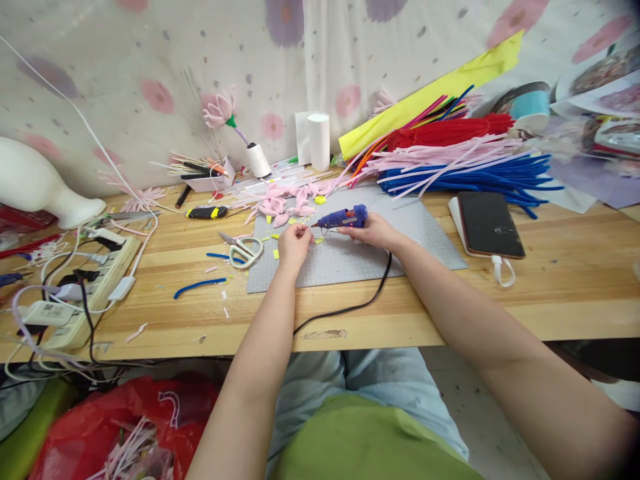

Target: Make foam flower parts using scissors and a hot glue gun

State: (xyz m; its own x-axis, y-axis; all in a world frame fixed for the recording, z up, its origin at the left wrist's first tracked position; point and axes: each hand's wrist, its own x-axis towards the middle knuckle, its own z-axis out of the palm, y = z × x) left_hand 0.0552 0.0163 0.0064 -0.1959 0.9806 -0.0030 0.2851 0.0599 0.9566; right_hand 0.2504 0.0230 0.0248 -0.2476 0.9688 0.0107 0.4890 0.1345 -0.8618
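- Starting at the far left: a white power strip (85, 293) lies on the wooden table (550, 280), tangled with white and black cables.
- A bent blue pipe cleaner (197, 286) lies just right of it, with scissors (243, 248) at the left edge of the grey cutting mat (350, 257).
- Left hand (294, 243) rests on the mat, fingertips pinched shut on something small and pale; what it is cannot be told.
- Blue glue gun (344, 218) lies level just above the mat, nozzle pointing left, tip just beside the left fingertips.
- Right hand (373, 230) is closed around the gun's handle; a black cord (360, 303) runs from it off the table's front edge.
- Pink petal pieces (287, 203) lie behind the hands.
- Further right: a black phone (490, 223) on the table, with bundled blue, pink and red pipe cleaners (465, 163) behind it.
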